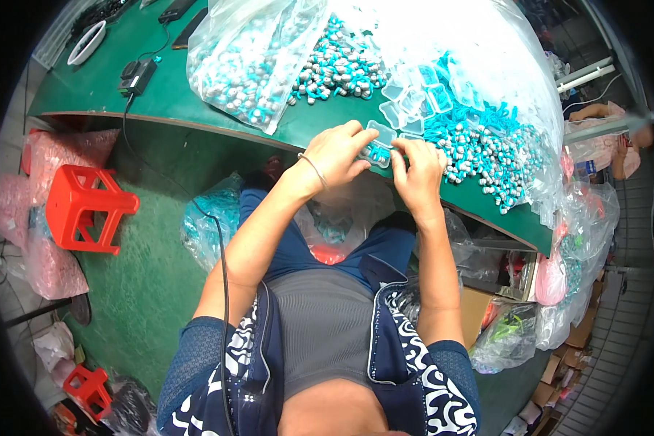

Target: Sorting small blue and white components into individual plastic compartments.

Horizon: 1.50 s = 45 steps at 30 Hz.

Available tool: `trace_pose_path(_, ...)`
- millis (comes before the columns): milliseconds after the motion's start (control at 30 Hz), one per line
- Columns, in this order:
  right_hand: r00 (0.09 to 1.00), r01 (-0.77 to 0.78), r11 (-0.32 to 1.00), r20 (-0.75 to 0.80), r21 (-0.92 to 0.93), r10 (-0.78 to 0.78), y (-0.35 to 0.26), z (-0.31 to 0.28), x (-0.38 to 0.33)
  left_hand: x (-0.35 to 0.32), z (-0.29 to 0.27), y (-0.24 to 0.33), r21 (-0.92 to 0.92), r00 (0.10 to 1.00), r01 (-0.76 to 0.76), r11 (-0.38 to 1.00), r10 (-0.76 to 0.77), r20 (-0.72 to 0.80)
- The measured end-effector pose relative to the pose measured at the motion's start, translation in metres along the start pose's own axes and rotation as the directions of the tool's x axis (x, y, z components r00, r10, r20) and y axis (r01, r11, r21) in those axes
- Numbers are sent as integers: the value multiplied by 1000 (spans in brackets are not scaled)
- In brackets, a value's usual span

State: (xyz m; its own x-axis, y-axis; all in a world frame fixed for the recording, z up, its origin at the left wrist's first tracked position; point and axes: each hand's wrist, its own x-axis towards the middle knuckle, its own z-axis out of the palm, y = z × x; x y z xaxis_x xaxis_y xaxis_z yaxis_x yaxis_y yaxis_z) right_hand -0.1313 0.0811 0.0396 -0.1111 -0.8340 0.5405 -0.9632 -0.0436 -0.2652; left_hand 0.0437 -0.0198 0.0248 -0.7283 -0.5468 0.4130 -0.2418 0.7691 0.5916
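At the table's front edge I hold a small see-through plastic box [382, 134] with its hinged lid raised. A few teal cord pieces with silver beads [376, 153] lie inside it. My left hand [336, 154] grips the box from the left, thumb below and fingers along the side. My right hand [419, 171] pinches its right edge between thumb and fingers. Just beyond are several see-through boxes [414, 94] in a loose heap. To the right of my right hand spreads a pile of teal cords with silver beads [479, 149].
A plastic bag [247, 69] full of beaded cords lies on the green table [174, 98], beside another pile [341, 65]. A black adapter [136, 76] trails a cable down past my left arm. On the floor stands a red stool [87, 207]; bags [505, 338] crowd the right side.
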Motion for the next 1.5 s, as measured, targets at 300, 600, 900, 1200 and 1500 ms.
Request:
trace_pose_path(300, 994, 89, 969, 76, -232, -73, 6, 16, 23, -3, 1, -6, 9, 999, -33, 999, 33, 33)
trace_pose_path(600, 991, 87, 926, 65, 366, -119, 12, 1, 11, -4, 4, -7, -63, 998, -54, 997, 51, -46)
trace_pose_path(900, 993, 107, 933, 3, 344, -116, 3, 11, -11, -3, 14, -12, 17, 980, -173, 985, 174, -95)
trace_pose_path(1200, 976, 15, 854, 178, 519, -126, 9, -6, -4, -19, 18, -4, -11, 970, -177, 984, 173, -170)
trace_pose_path(1500, 945, 1, 981, 320, -196, 63, 65, -15, 25, -88, 106, -9, 54, 935, -41, 998, 19, 354)
